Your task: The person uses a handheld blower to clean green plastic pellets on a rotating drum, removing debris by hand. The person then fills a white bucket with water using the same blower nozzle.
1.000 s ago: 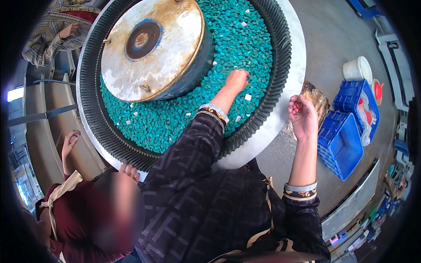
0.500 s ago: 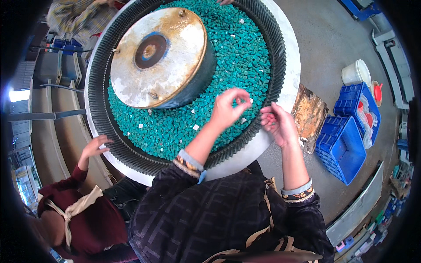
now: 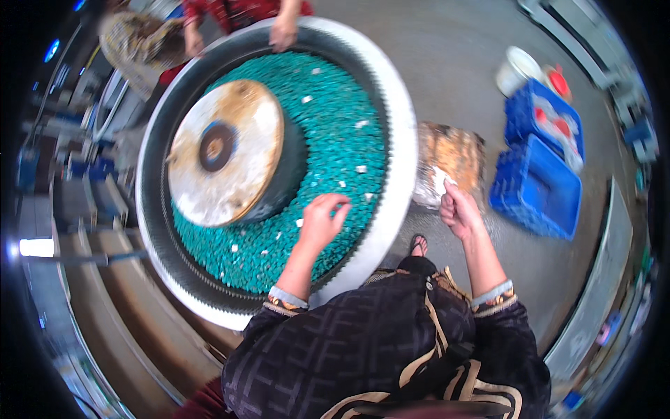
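Note:
Green stones, mixed with several small white pieces, fill a round tub with a ribbed black lining and a pale rim. Over the near right part of the stones is my left hand, fingers bent and thumb apart, with nothing visible between them. Outside the rim, my right hand is closed, thumb against the fingers. A white patch shows at its fingertips; I cannot tell whether it is held or belongs to the wrapped bundle behind. A rusty white drum lid tops the tub's centre.
Another person in red has hands at the tub's far rim. Blue crates stand on the floor at right, with a white bucket beyond them. Long troughs lie at left. A sandalled foot shows below the bundle.
The view has shifted. My right hand has moved away from the tub's rim to in front of the bundle, and its fingers have closed. The far person has come into view.

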{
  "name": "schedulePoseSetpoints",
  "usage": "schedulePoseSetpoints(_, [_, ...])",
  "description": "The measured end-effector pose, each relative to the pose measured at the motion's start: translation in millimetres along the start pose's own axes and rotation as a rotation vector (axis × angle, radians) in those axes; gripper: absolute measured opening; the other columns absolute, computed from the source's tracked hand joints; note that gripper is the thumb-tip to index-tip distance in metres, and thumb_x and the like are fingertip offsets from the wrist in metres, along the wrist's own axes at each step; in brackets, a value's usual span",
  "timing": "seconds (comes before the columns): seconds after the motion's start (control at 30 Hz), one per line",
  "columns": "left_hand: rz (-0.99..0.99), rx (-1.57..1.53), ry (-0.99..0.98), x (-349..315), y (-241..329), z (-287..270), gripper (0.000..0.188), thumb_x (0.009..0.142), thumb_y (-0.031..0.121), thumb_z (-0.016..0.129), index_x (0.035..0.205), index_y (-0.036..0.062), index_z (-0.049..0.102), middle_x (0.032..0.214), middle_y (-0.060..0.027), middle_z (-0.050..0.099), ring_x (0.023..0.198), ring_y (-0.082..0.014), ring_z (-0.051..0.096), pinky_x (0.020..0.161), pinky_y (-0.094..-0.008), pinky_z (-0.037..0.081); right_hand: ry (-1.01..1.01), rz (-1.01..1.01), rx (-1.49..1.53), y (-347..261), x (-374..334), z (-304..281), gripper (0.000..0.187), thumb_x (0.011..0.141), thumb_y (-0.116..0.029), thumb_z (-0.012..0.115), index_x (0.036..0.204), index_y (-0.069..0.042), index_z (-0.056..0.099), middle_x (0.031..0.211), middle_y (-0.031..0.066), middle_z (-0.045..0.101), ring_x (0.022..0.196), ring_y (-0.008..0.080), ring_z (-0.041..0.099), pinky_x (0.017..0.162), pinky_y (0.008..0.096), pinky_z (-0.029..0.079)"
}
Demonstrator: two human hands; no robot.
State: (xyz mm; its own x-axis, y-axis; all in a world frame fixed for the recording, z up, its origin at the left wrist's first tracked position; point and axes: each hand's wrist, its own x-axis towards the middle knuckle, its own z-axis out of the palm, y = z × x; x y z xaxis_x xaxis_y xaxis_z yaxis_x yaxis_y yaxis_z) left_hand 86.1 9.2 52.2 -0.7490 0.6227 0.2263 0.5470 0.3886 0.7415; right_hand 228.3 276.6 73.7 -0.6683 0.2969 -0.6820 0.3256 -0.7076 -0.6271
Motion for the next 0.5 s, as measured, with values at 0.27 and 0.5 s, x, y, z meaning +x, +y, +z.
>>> schedulePoseSetpoints(0.27, [-0.037, -0.222, 0.012, 31.7, 115.0, 103.0, 0.007, 0.075, 0.004, 0.064, 0.082, 0.0024, 0.063, 0.073, -0.0074, 0.063, 0.06, -0.0131, 0.057, 0.056, -0.0237, 0.045, 0.385, -0.055, 0.196, 12.5, -13.9, -235.8, 0.04, 0.083, -0.043, 0.057, 0.063, -0.011, 0.042, 0.048, -0.006, 0.029, 0.036, 0.0056, 0.024, 0.032, 0.0214, 0.016])
schedulePoseSetpoints(0.5, [-0.235, 0.066, -0.679, 12.5, 129.5, 295.2, 0.03, 0.072, 0.019, 0.066, 0.099, 0.0083, 0.06, 0.092, -0.0112, 0.064, 0.086, -0.0256, 0.062, 0.077, -0.0358, 0.047, 0.427, 0.145, 0.045, 26.0, -29.0, -410.0, 0.028, 0.088, -0.032, 0.052, 0.086, -0.004, 0.055, 0.048, -0.0068, 0.026, 0.039, 0.0063, 0.022, 0.035, 0.0232, 0.017])
